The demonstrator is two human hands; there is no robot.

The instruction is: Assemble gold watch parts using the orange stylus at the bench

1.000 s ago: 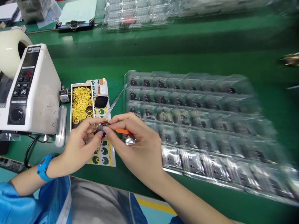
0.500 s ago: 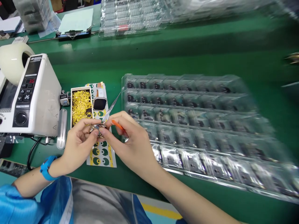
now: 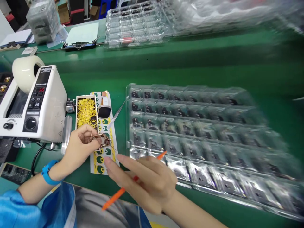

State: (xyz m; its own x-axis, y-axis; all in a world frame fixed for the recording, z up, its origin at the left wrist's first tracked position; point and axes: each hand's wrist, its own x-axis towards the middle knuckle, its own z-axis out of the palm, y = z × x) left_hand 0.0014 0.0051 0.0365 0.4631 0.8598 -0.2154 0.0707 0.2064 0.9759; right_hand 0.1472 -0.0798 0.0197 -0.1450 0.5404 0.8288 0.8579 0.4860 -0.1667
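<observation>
- The left hand (image 3: 79, 144) is closed in a pinch, thumb against fingers, on the near-left side of a rose-gold, rounded metal part (image 3: 103, 140) with an open middle.
- The right hand (image 3: 147, 182), blurred, is half open, thumb and forefinger apart, with a slim orange pointed stick (image 3: 116, 197) tucked among its fingers, apart from the metal part.
- The metal part is held above a white sheet with yellow and green round shapes (image 3: 97, 167). Its longer side looks to run left to right, dipping slightly nearer at the right; which face is up cannot be told.
- The stick's long axis slants from near left to far right, one tip at each end.
- Just beyond the left hand stands a white open box (image 3: 76, 110) of yellow rings (image 3: 86, 110); right of it, a square-faced watch (image 3: 104, 111) lies on the sheet.
- A pale, thin strip (image 3: 116, 116) lies between the sheet and a large clear plastic tray (image 3: 128, 126) with dark small parts in rows, which covers much of the right.
- At left sits a white tape dispenser (image 3: 55, 107) with its roll (image 3: 23, 73).
- All this rests on a green tabletop (image 3: 166, 71); its far side carries a clipboard (image 3: 83, 34) and more clear trays (image 3: 135, 27).
</observation>
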